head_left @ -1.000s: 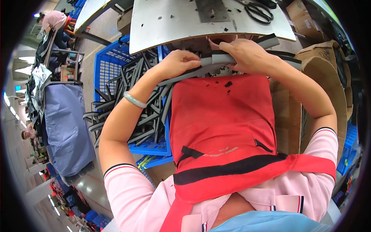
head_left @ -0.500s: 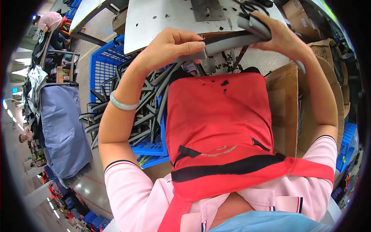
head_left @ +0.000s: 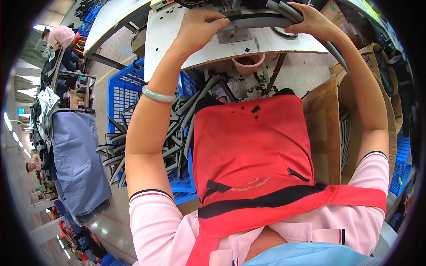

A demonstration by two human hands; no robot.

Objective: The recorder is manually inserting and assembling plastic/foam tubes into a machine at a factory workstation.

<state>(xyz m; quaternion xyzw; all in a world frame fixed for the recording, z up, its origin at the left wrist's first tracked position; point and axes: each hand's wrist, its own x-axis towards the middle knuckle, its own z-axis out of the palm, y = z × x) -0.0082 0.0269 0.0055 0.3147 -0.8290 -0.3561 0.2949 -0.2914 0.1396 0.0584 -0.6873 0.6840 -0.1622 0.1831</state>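
Over the white table (head_left: 177, 48), both hands hold a grey and black strip (head_left: 262, 21), stretched sideways between them in a slight arc. My left hand (head_left: 197, 30) pinches its left end between thumb and fingers. Closed around the right part is my right hand (head_left: 316, 22), where more than one grey strip end shows. A grey length hangs past that wrist toward the cardboard box. Beneath the strip, a metal plate (head_left: 238, 37) lies on the tabletop. A pale bangle is on my left forearm.
A blue crate (head_left: 116, 82) full of similar strips (head_left: 175, 148) stands to the left. An open cardboard box (head_left: 326, 128) holds more strips on the right. A pink bucket (head_left: 248, 66) sits under the table. Black scraps dot my red apron (head_left: 253, 146).
Both hands have moved up and away from me, carrying the strip farther over the table. The view has shifted too, and the pink bucket now shows.
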